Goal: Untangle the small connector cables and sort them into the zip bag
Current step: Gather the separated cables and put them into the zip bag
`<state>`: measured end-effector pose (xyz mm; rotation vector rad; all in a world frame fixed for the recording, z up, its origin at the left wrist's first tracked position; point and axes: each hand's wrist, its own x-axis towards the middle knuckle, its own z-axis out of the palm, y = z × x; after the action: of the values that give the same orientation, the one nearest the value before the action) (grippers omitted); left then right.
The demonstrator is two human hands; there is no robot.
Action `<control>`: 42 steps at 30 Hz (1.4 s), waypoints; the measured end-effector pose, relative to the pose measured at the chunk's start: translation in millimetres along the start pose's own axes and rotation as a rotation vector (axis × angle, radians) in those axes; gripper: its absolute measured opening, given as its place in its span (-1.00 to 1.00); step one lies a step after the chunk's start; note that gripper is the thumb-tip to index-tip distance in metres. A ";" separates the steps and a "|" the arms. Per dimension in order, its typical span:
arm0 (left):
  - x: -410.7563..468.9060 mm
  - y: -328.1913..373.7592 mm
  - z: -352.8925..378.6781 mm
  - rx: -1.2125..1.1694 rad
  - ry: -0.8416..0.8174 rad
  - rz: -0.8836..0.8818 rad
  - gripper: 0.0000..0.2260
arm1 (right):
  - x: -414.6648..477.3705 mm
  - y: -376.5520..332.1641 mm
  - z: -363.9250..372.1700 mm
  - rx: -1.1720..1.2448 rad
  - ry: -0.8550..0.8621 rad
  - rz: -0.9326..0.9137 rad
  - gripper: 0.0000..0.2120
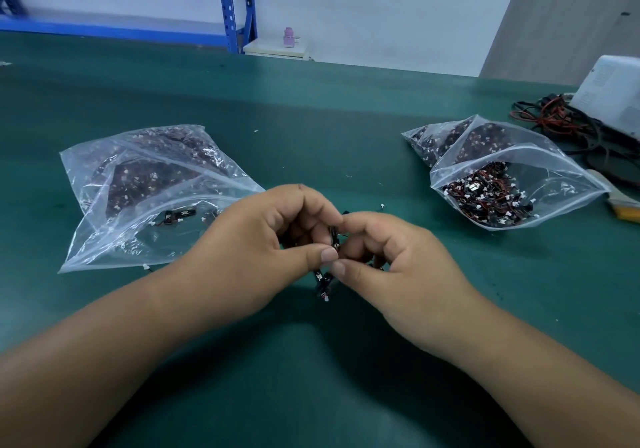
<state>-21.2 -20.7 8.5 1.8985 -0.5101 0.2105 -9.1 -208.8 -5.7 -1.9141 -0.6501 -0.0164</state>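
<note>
My left hand (263, 250) and my right hand (391, 260) meet at the middle of the green table, fingertips pinched together on a small clump of black connector cables (323, 283) with white plugs. Part of the clump hangs below my thumbs; the rest is hidden inside my fingers. To the left lies a clear zip bag (138, 191), its mouth open toward me, with a few cables near the opening and a darker packed bag inside. On the right sits a second clear zip bag (512, 177), open and full of tangled red and black cables.
A white device (613, 98) with a heap of red and black wires (568, 125) stands at the far right edge. A yellow-tipped flat object (623, 205) lies beside the right bag. Blue shelving (239, 4) rises behind the table. Tiny white bits dot the green mat (311, 118).
</note>
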 end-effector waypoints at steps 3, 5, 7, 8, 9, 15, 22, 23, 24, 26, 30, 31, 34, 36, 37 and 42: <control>-0.8 0.7 0.7 0.003 0.005 -0.009 -0.77 | 1.2 0.5 -3.8 -0.087 0.051 -0.023 -0.65; -0.4 0.7 0.1 0.045 0.016 -0.023 -0.75 | 2.6 -1.2 -7.9 -0.175 0.088 -0.079 -0.64; 0.8 -0.3 -1.4 0.108 0.033 -0.051 -0.75 | 4.0 -1.0 -12.6 -0.219 0.121 -0.114 -0.66; 1.4 -0.6 -2.6 0.144 0.036 -0.070 -0.76 | 4.8 -0.2 -15.1 -0.208 0.134 -0.111 -0.66; 2.0 -0.9 -4.2 0.178 0.030 -0.094 -0.78 | 5.5 1.2 -17.4 -0.184 0.143 -0.100 -0.66; 1.4 5.2 -15.8 0.417 0.014 -0.181 -0.85 | 12.1 8.9 -27.0 0.066 0.097 0.041 -0.73; 4.5 7.7 -31.3 0.727 0.088 -0.226 -0.59 | 23.1 39.7 -60.9 -0.195 0.357 0.106 -0.69; 4.8 4.6 -31.2 0.797 0.031 -0.241 -0.59 | 21.9 44.6 -59.7 -0.250 0.333 0.111 -0.69; 4.7 0.7 -31.3 0.859 -0.029 -0.259 -0.59 | 20.9 48.6 -57.5 -0.300 0.311 0.113 -0.69; 3.5 -7.5 -31.7 0.949 -0.133 -0.302 -0.60 | 20.1 53.9 -53.9 -0.392 0.286 0.112 -0.65; 1.0 -15.3 -32.6 1.056 -0.254 -0.339 -0.62 | 20.1 55.5 -52.8 -0.452 0.246 0.134 -0.53; 0.6 -15.6 -32.8 1.061 -0.262 -0.335 -0.62 | 18.9 54.4 -52.6 -0.451 0.221 0.143 -0.52; 0.9 -16.1 -33.2 1.069 -0.265 -0.329 -0.65 | 16.3 48.5 -49.6 -0.423 0.081 0.181 -0.48; 1.2 -16.2 -33.2 1.080 -0.270 -0.330 -0.67 | 13.8 43.5 -45.5 -0.422 -0.041 0.214 -0.31; 1.1 -16.3 -33.1 1.082 -0.272 -0.331 -0.69 | 12.8 40.3 -42.8 -0.427 -0.091 0.221 -0.25; 0.8 -17.0 -29.9 1.122 -0.290 -0.315 -0.71 | 13.3 32.9 -34.5 -0.398 -0.167 0.229 -0.25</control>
<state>-10.1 11.8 5.8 3.1016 -0.2703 -0.0119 26.5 -242.1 -14.6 -2.3857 -0.5638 0.1723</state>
